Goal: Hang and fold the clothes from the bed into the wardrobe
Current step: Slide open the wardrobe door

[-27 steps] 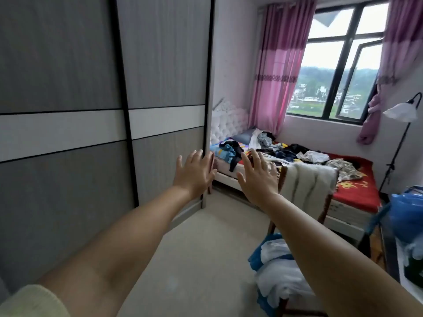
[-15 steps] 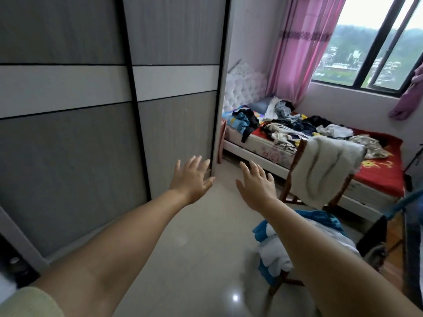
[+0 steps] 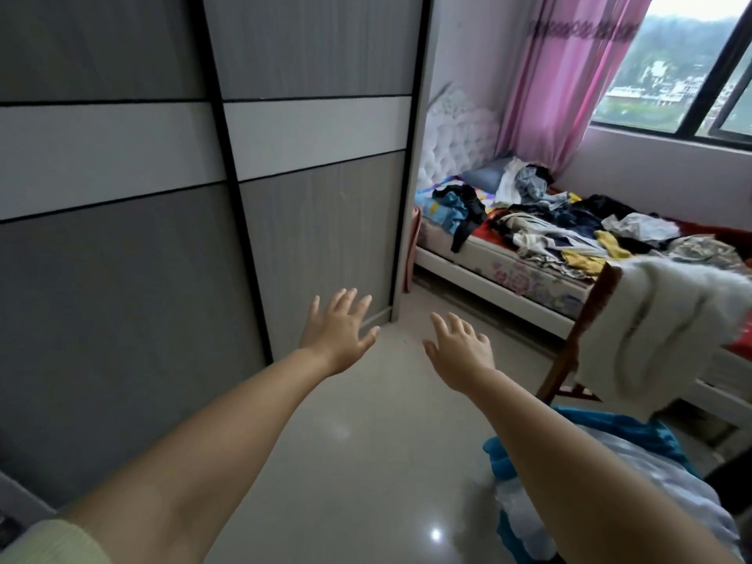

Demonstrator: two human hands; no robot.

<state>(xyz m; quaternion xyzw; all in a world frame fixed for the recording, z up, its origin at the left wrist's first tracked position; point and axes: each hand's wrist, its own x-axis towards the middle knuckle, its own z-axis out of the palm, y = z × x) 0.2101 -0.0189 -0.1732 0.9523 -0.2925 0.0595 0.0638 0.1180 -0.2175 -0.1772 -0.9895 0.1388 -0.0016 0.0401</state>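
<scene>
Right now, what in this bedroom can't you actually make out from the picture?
All from the head view:
- Inside of the wardrobe: hidden behind its closed sliding doors.
- Single garments in the clothes on the bed: too tangled and small to tell apart.
- Chair seat: covered by a white cloth.
- Bed's far end: cut off by the right edge.

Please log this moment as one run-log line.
left hand: open, empty | right hand: open, empty | grey sliding wardrobe doors: closed | mixed clothes pile: on bed
</scene>
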